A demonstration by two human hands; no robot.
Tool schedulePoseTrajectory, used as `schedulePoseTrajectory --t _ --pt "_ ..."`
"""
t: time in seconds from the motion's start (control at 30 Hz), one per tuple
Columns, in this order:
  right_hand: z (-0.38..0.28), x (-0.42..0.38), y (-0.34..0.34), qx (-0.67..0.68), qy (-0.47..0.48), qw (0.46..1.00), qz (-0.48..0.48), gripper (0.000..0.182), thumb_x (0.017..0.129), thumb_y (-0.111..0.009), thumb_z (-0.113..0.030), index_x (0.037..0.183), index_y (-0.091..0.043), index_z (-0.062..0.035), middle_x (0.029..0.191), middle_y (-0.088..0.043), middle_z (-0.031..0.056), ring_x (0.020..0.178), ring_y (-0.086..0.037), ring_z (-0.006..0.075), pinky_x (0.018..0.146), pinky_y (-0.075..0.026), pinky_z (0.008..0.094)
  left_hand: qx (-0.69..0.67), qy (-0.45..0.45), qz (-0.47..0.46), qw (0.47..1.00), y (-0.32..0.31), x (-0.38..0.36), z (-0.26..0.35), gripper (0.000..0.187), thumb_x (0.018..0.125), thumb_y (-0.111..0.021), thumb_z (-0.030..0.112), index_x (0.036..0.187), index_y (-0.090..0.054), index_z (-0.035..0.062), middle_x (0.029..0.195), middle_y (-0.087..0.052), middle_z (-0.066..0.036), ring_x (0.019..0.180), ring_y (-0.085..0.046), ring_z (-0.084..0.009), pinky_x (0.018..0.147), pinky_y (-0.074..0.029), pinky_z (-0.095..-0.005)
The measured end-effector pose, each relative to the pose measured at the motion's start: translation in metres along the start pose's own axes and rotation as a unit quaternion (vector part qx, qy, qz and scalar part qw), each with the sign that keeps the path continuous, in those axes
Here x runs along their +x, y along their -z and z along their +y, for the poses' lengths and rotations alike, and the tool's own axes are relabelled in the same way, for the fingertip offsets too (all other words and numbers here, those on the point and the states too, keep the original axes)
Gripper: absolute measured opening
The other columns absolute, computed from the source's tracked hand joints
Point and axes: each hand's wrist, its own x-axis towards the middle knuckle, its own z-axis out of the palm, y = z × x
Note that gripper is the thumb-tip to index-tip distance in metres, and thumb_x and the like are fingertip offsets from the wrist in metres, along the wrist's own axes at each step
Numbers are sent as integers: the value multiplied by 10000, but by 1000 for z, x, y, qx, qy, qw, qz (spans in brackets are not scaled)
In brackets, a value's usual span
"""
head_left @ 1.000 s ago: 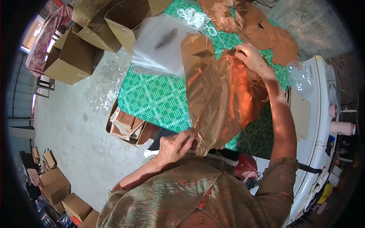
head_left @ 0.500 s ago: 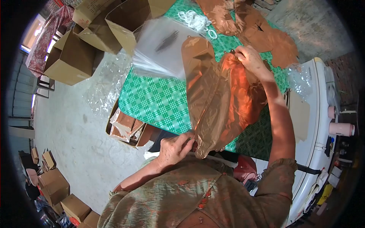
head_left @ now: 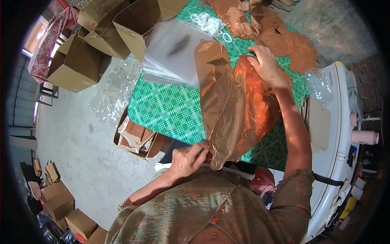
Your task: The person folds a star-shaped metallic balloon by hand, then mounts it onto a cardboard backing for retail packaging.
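A flat, shiny copper-coloured foil balloon [head_left: 217,103] lies across the near side of the table, its rounded bottom end hanging over the edge toward me. My left hand [head_left: 186,160] pinches its lower left edge between thumb and fingers. At the top right of the foil, my right hand [head_left: 268,67] is open, with thumb and forefinger apart at the upper edge of the bright, crumpled orange part. More copper foil balloons [head_left: 280,38] are spread at the far right of the table.
A stack of clear plastic bags [head_left: 170,53] and white rings [head_left: 209,22] lie on the green checked tablecloth [head_left: 166,105]. Cardboard boxes [head_left: 77,65] stand at the upper left. A box of packets [head_left: 136,136] sits below the table's left edge; a white appliance [head_left: 337,122] stands at right.
My right hand has let go of the tab at the foil's top edge, and its fingers have spread. The left hand keeps its pinch in the same place.
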Motion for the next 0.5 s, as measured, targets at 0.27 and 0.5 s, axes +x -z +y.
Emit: schedulePoseTrajectory --t 0.27,0.5 --pt "-48 -96 11 10 95 995 38 524 898 -770 -248 1375 -606 -106 1407 -560 150 1398 -476 362 1110 -375 515 -8 -7 22 1000 -4 -1 -2 186 931 -745 119 1108 -707 77 720 -713 -96 597 -705 -271 539 -554 -376" --pt "-118 -153 26 -32 48 992 -111 715 880 -756 -406 1491 -552 -97 1569 -475 174 1472 -411 393 1133 -334 579 -2 -9 20 1000 -3 0 0 182 921 -752 104 1091 -699 69 676 -686 -95 569 -688 -270 520 -531 -381"
